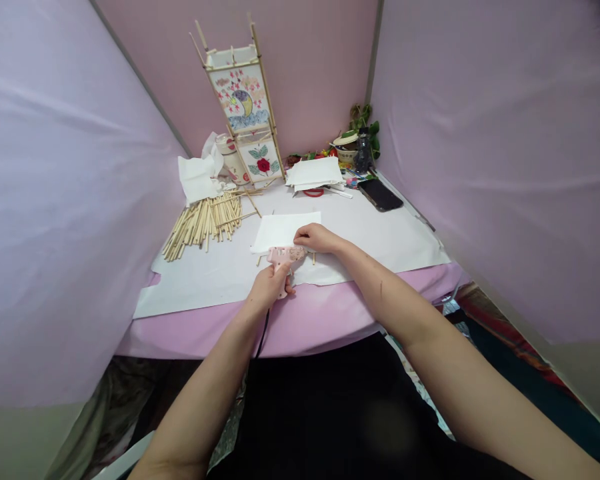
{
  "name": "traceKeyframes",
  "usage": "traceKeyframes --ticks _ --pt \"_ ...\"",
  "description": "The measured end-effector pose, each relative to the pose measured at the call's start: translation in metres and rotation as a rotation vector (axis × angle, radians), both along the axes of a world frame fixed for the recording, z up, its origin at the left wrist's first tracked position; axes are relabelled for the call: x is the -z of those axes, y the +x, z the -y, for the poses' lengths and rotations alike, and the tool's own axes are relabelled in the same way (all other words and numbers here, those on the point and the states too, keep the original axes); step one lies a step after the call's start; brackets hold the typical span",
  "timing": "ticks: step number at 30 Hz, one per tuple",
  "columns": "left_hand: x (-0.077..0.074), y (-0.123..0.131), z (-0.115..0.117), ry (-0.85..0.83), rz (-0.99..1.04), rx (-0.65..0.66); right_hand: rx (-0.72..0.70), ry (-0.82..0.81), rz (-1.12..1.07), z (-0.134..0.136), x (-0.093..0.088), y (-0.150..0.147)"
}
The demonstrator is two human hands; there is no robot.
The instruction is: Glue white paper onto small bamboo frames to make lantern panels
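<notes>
A pink glue gun (pixel 286 256) is gripped by the left hand (pixel 270 285). A white paper sheet (pixel 283 231) is pressed flat by the right hand (pixel 316 237), fingers curled, holding nothing. Wooden sticks (pixel 205 223) are piled left.

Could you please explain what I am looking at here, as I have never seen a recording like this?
There is no machine here: a person wears a camera on the head, looking forward and down at their own two bare arms. The left hand grips a pink glue gun, its dark cord hanging off the table edge. The right hand rests on a white paper sheet. They work on a table covered in pink cloth and white paper. To the left lies a pile of wooden sticks. Behind stand a decorated paper lantern, a stack of paper, a dark phone and a small plant.
</notes>
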State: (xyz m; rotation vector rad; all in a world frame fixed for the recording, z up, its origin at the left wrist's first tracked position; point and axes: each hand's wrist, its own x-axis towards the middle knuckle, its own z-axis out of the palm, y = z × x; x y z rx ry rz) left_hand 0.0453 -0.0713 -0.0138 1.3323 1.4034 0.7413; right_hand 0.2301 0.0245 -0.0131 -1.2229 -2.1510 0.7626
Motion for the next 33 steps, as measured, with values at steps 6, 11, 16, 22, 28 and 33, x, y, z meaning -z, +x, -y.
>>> traceKeyframes --ticks 6,11,16,22,28,33 --pt "-0.001 0.000 0.000 -0.002 -0.011 0.012 -0.002 0.004 0.007 0.000 0.000 0.000" --pt "0.003 -0.002 -0.002 0.011 -0.016 0.021 0.001 0.007 0.009 0.000 0.000 -0.001" --pt "0.004 -0.003 -0.003 0.019 -0.040 0.024 0.003 0.007 0.003 0.001 0.000 0.000" --pt "0.004 -0.002 -0.002 0.009 0.001 0.006 0.007 0.006 -0.005 0.001 0.000 0.000" --pt "0.007 -0.011 -0.003 0.016 0.024 -0.008 0.007 0.001 -0.010 -0.001 0.002 0.000" --pt "0.005 -0.016 -0.002 0.008 -0.022 -0.035 -0.003 0.002 -0.011 -0.002 0.004 0.000"
